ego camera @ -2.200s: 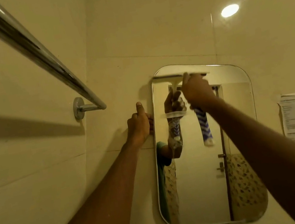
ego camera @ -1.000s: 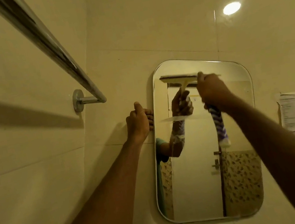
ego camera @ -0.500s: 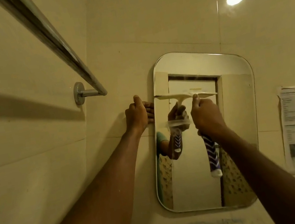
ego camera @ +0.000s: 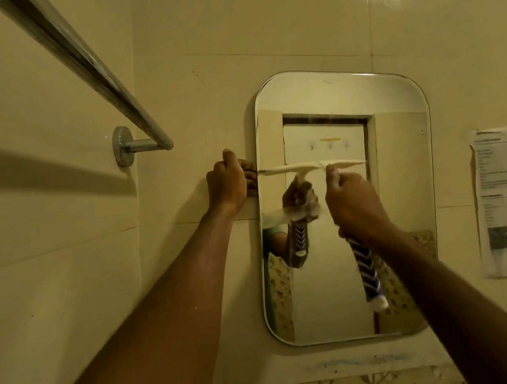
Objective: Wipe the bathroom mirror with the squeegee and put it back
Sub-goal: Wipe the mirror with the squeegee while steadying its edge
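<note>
Both forearms are bare up to the frame's edge, with no sleeve, watch or band showing. The left hand (ego camera: 227,184) and the right hand (ego camera: 354,204) wear no gloves, and no rings are visible on either of them.

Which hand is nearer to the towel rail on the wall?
Left. The left hand grips the mirror's left edge, just right of and below the towel rail. The right hand holds the squeegee farther right, before the glass.
</note>
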`<state>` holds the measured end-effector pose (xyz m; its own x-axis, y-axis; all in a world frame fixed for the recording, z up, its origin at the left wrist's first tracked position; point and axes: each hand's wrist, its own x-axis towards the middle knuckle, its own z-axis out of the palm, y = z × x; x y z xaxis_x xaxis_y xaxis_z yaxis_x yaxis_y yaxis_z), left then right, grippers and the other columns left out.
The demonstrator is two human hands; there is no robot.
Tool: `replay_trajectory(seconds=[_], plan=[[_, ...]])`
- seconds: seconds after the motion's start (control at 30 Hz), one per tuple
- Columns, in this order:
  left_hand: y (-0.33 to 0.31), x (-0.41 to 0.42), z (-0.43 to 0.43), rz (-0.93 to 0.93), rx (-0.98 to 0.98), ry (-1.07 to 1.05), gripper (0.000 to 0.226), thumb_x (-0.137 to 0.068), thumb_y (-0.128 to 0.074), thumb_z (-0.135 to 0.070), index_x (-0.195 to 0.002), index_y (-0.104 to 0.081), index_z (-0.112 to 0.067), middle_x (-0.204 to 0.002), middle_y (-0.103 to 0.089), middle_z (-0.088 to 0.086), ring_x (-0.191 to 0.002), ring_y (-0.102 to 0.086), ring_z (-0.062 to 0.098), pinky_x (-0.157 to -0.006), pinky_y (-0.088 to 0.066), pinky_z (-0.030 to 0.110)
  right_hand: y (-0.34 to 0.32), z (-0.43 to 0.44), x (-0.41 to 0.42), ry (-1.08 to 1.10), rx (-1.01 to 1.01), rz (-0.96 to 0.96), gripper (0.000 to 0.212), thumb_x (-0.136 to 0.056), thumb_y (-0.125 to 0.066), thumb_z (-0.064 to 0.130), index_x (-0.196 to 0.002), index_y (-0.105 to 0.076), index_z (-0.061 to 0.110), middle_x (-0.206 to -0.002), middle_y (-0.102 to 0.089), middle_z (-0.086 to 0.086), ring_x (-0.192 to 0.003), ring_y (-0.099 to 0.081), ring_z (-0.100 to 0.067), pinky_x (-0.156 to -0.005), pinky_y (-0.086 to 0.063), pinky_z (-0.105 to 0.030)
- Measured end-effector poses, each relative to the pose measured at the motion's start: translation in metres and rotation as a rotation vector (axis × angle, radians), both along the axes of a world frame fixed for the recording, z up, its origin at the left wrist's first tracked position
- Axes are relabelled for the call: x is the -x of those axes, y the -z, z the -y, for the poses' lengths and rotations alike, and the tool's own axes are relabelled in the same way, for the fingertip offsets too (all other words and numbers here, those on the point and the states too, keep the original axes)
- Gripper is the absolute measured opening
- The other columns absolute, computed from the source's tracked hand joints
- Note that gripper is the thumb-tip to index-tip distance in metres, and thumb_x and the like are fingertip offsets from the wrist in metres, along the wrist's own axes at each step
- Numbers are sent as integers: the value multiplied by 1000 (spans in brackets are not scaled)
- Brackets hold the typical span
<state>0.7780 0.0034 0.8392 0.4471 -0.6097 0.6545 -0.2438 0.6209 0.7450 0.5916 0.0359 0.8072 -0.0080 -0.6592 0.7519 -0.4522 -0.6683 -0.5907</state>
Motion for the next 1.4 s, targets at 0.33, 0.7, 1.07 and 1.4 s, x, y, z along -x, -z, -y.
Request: replay_trajectory(seconds=[0.33,0.7,1.07,1.4], plan=[[2,4,-1,-6,10,1,59,-101,-21,-34,-96,-66,4,-85,-70,18,-75,-69,29,-71,-60,37,99,-7,-9,30,-107,-172,41,-102,-28,41,-76,-55,24,-58,-57,6,-46,-52,-3,-45,-39,-17],[1,3,-1,0,8,-9,58,-101,-23,-34,-93,-66,4,-79,-69,16,-68,-67,24,-63,-59,32,67,4,-3,27,-65,-49,47,-102,-28,42,-71,-53,18,-55,-54,2,-43,-51,-9,-47,-52,-30],[2,4,-3,24,9,-69,53,-100,-25,-34,-87,-66,-4,-82,-70,13,-70,-68,22,-66,-60,35,-27,-1,7,40,-15,-9,48,-104,-29,40,-72,-53,13,-59,-53,-1,-41,-49,-8,-34,-41,-17],[3,8,-5,0,11,-53,49,-97,-27,-29,-82,-66,-2,-79,-69,18,-77,-69,35,-72,-60,48,47,-4,-7,24,-55,-55,45,-103,-26,40,-69,-51,22,-59,-56,2,-45,-55,-8,-43,-52,-28]])
